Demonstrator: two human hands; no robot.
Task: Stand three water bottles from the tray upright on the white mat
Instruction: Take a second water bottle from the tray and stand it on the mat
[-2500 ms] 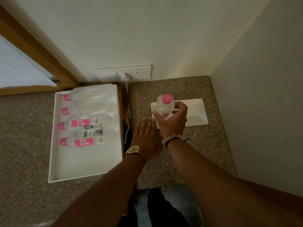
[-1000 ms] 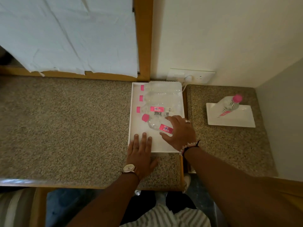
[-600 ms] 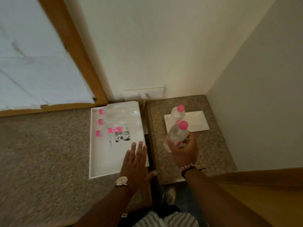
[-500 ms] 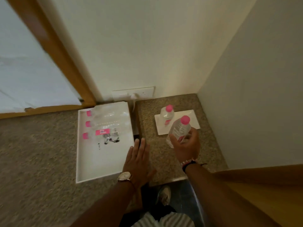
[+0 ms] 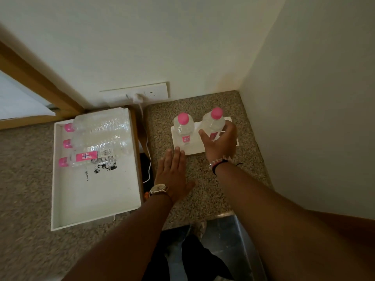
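Note:
Two clear water bottles with pink caps stand on the white mat [image 5: 192, 148] on the right counter. The first bottle [image 5: 183, 129] stands upright at the mat's left, free of any hand. My right hand [image 5: 220, 144] is wrapped around the second bottle [image 5: 214, 123] at the mat's right part. My left hand [image 5: 173, 172] lies flat on the counter, fingers spread, fingertips at the mat's near edge. Three more bottles [image 5: 95, 142] lie on their sides at the far end of the white tray [image 5: 91, 203] on the left.
A wall closes in the counter on the right and at the back. A wall socket [image 5: 151, 93] holds a white plug whose cable [image 5: 147, 147] hangs down the gap between tray and counter. A wooden frame runs at far left.
My right hand has carried the second bottle from the tray across to the mat, beside the first. My left hand moved from the tray's edge to the counter near the mat.

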